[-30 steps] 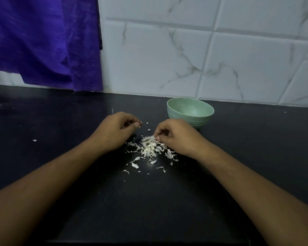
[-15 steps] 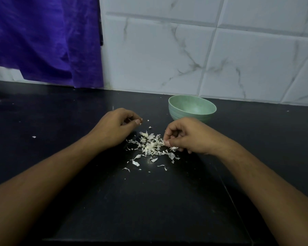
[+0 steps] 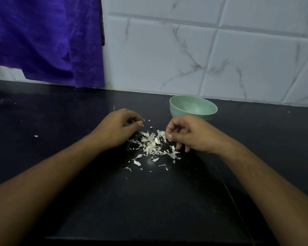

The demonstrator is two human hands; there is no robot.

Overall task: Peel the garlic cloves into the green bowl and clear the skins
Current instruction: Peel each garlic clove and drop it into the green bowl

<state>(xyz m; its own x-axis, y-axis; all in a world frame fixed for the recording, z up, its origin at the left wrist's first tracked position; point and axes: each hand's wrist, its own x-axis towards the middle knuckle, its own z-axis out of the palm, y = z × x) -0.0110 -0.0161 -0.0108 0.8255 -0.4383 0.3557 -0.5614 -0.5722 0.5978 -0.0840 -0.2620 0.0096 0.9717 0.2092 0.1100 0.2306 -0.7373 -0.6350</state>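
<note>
Flanking the heap of skins (image 3: 152, 143) at the middle of the counter (image 3: 60, 148), our left hand (image 3: 120, 129) and right hand (image 3: 188, 134) curl apart, likely to gather it; whether either pinches anything, we cannot tell. The green bowl (image 3: 194, 106) stands behind the right hand, near the back edge.

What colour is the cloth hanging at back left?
The cloth is deep purple, plain; the head view shows it.

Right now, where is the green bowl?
In the head view, the green bowl stands on the black counter right of centre, close to the tiled wall, just behind the right hand and beyond the garlic skins.
</note>
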